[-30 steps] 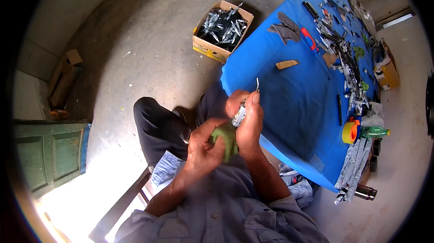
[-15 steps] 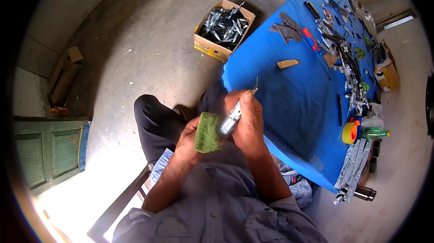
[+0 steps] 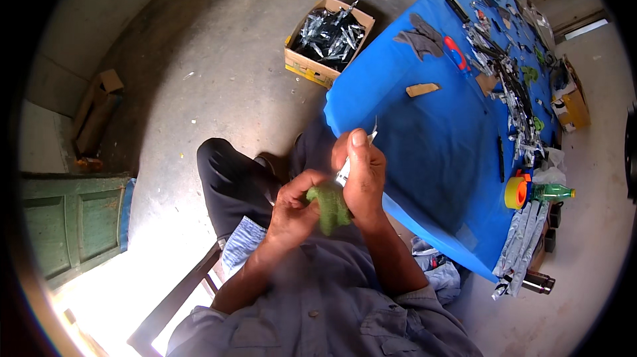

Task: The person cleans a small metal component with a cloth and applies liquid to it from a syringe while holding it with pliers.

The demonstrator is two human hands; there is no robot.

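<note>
My right hand (image 3: 365, 181) is closed around a slim silver-white piece (image 3: 343, 172), thumb pointing up along it. A thin, pale tip sticks out above the fist. In my left hand (image 3: 292, 212) a small green cloth (image 3: 330, 210) is pinched and folded. The cloth covers the lower end of the slim piece, so that end is hidden. Both hands meet in front of my lap, just left of the table's near edge. What kind of piece it is, I cannot make out.
On the blue-covered table (image 3: 398, 105) lie a grey glove (image 3: 421, 38), a red-and-blue tool (image 3: 456, 54), a cardboard scrap (image 3: 423, 89), tape rolls (image 3: 516, 192), a green bottle (image 3: 554, 192) and many metal parts. A carton (image 3: 312, 75) of wrapped pieces stands on the floor.
My left hand has moved right and brought the green cloth onto the lower end of the slim piece. The cloth is now bunched. My right hand keeps its grip.
</note>
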